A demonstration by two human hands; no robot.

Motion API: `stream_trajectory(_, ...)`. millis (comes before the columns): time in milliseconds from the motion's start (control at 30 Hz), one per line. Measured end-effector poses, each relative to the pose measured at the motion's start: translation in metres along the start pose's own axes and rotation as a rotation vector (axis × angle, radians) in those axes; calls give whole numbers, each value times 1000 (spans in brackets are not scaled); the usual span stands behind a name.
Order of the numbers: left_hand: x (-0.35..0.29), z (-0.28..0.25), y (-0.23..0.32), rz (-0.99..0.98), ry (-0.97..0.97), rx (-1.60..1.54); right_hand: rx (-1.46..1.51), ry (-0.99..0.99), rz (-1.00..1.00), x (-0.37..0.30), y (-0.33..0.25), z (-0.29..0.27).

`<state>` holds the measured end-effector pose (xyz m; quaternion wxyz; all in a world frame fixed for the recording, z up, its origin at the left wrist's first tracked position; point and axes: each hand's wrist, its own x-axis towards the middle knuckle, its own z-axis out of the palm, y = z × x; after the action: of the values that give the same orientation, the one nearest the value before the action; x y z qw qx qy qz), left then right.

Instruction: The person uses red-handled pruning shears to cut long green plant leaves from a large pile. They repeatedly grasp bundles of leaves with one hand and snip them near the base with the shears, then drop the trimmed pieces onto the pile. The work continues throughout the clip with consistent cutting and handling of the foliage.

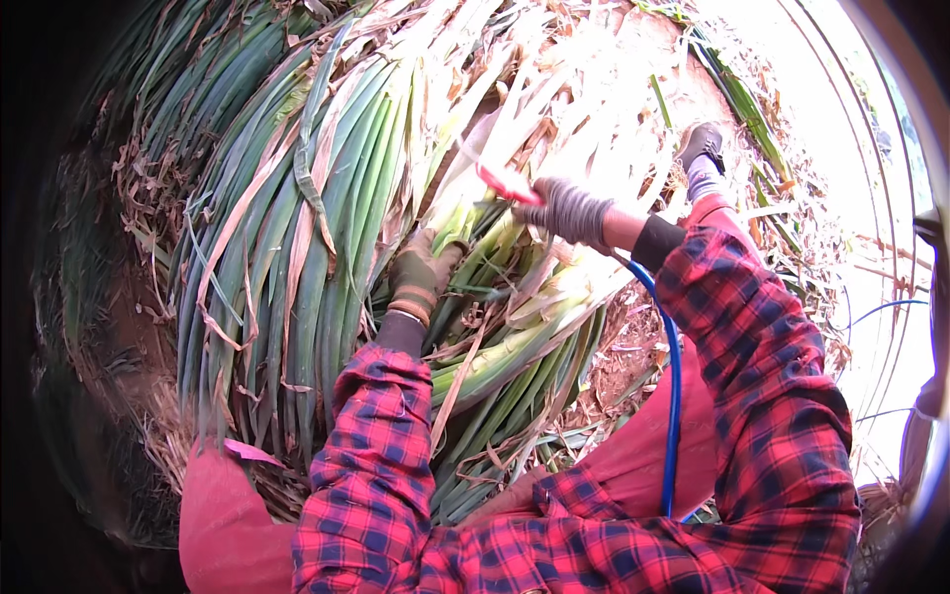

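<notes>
Near the middle of the frame, our left hand [424, 275], in a dark glove with a banded cuff, is narrowed around a few pale green stalks [453, 220], its fingertips hidden among them. The stalks lie right at that hand, running from its fingers toward the top of the frame. Just to the right and a little higher, our right hand [574, 210], wrapped in grey ribbed cloth, is closed around a red tool [510, 186]. The tool points toward the upper left, its front end near the stalks; that end is blurred, so we cannot tell whether it touches them

A blue cord [676, 396] hangs from beside our right wrist and curves down to the lower right of the frame. Left of our left hand, long green leaves [332, 223] fan down from the upper middle toward the lower left. Below and right of the same hand lies another bundle [529, 342], its pale ends toward the right. Dry leaves [594, 104] cover the upper middle of the frame, and a dark shoe [703, 147] shows at the upper right
</notes>
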<state>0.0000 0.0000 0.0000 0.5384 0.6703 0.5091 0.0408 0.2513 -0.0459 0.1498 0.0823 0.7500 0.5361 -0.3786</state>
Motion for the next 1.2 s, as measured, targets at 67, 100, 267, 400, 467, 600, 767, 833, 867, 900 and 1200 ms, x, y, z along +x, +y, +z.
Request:
stream_trajectory(67, -5, -2, 8, -8, -36, -89, 526, 133, 57, 13, 16, -5)
stream_trajectory(100, 24, -6, 18, 93, 44, -101, 605, 152, 31, 40, 28, -37)
stream_trajectory(267, 5, -11, 33, 86, 75, -38, 667, 201, 227, 81, 49, -64)
stream_trajectory(400, 1, -8, 23, 99, 92, -105, 609, 293, 176, 111, 57, -80)
stream_trajectory(467, 0, -4, 9, 118, 149, -81, 624, 315, 190, 122, 58, -90)
stream_trajectory(600, -16, -10, 33, 95, 79, -95, 668, 340, 193, 130, 69, -100)
stream_trajectory(767, -26, -17, 43, 100, 132, 5, 648, 336, 208, 113, 58, -100)
stream_trajectory(833, -26, -15, 47, 86, 120, -1, 616, 307, 218, 98, 57, -89)
stream_trajectory(867, -24, -11, 50, 72, 112, -3, 554, 291, 160, 96, 65, -75)
stream_trajectory(900, -24, -11, 47, 48, 117, 0, 588, 238, 108, 83, 58, -62)
stream_trajectory(1200, -34, -8, 42, 111, 297, 50, 242, -138, -127, -93, -16, 6)
